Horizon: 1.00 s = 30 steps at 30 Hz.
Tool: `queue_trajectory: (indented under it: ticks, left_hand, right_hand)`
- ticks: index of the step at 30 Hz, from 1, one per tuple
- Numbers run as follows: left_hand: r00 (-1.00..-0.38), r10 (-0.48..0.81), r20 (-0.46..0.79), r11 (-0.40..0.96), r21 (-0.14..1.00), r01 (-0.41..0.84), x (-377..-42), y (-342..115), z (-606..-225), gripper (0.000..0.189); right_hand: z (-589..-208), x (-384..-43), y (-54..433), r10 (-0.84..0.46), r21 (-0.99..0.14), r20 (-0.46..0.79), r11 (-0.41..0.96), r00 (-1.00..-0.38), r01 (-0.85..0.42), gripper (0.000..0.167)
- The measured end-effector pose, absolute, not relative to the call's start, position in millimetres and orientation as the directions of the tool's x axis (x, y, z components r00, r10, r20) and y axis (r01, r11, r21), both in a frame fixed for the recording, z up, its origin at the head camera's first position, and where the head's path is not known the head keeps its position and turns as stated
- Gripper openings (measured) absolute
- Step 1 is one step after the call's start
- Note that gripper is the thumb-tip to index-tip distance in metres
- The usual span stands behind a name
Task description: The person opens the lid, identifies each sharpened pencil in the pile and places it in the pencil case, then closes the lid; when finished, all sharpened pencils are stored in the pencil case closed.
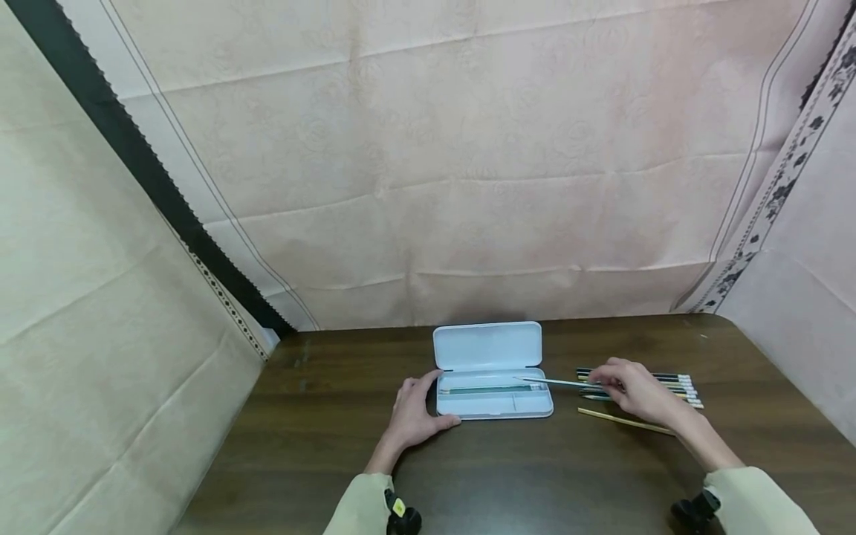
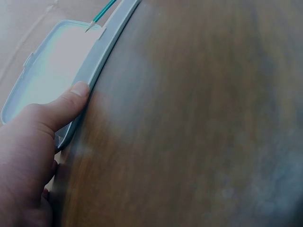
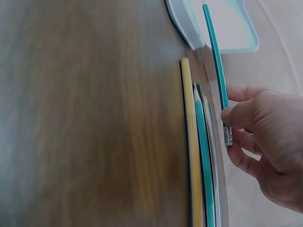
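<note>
A light blue pencil case (image 1: 475,405) stands on the table with its lid (image 1: 488,346) raised toward the wall. My left hand (image 1: 413,417) grips its left end, the thumb (image 2: 75,97) against the front wall and the fingers toward the back corner. One green pencil (image 1: 478,390) lies lengthwise inside. Between thumb and fingertips, my right hand (image 1: 635,390) pinches another green pencil (image 3: 216,56) near its blunt end. The point of that pencil reaches left over the case's tray. Beneath and behind the right hand lie several pencils (image 1: 689,390) in a row, partly covered by it.
A yellow pencil (image 1: 615,418) lies apart, in front of the row. The brown wooden table (image 1: 508,475) ends at the back against a cloth-covered wall (image 1: 468,186). More pale cloth hangs at the left (image 1: 134,371) and right sides.
</note>
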<state>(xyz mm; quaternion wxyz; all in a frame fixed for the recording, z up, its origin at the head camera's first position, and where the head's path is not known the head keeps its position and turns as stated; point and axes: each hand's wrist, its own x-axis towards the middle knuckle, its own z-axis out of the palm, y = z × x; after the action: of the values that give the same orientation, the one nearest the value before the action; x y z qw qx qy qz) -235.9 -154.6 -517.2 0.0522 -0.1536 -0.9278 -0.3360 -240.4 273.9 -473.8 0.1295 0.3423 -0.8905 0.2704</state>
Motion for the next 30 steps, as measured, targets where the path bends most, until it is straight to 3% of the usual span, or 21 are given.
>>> queue_trajectory:
  ticks: [8, 18, 30]
  left_hand:
    - [-0.947, 0.242, 0.213, 0.715, 0.620, 0.322, -234, -155, -516, 0.092]
    - [-0.949, 0.241, 0.201, 0.719, 0.620, 0.314, -234, -154, -518, 0.092]
    - [-0.954, 0.233, 0.186, 0.717, 0.630, 0.298, -233, -154, -516, 0.091]
  right_hand:
    - [-472, -252, 247, -0.555, -0.416, 0.353, 0.627, -0.753, -0.658, 0.034]
    - [-472, -259, 220, -0.592, -0.396, 0.385, 0.587, -0.708, -0.706, 0.032]
    - [-471, -264, 191, -0.612, -0.374, 0.358, 0.598, -0.705, -0.709, 0.028]
